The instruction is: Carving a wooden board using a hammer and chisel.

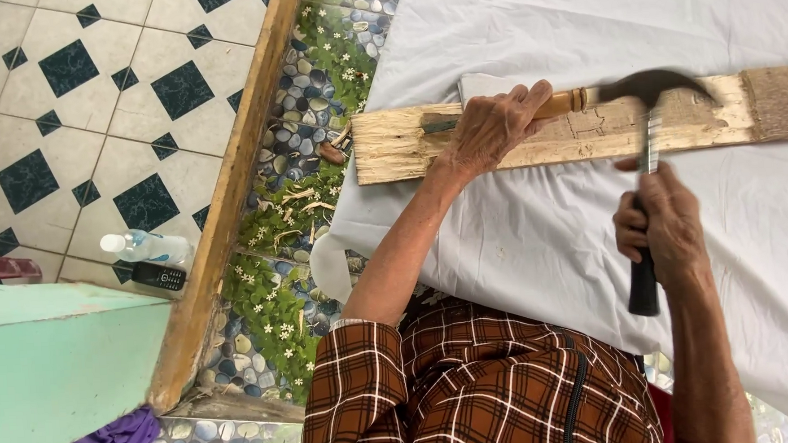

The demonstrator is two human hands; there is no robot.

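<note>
Left hand (490,128) is clamped around a chisel (496,115): wooden handle sticks out toward the hammer head, dark blade tip shows on the other side of the fist, lying flat along the plank (390,145). Right hand (662,221) is closed around a hammer (646,190) shaft, black grip poking out below the fist. Hammer head sits over the plank, right at the butt end of the chisel handle; can't tell whether they touch.

Hands are apart, one on each tool.

Plank lies across a white sheet (547,231), long axis side to side. Its left end is ragged and splintered and overhangs the sheet edge. The far right stretch of the plank is darker, rough wood.

Below the plank: both forearms, then a brown plaid garment (475,388).

Left of the plank's splintered end: pebble-and-flower patterned floor covering (299,119) with wood chips (298,197) scattered on it. Further left, a wooden beam (230,185) runs diagonally. Beyond that, tiled floor with a plastic bottle (146,247) and a small black phone (159,277) just beside it. Purple cloth (109,440) well below those, next to a pale green surface (51,374).
</note>
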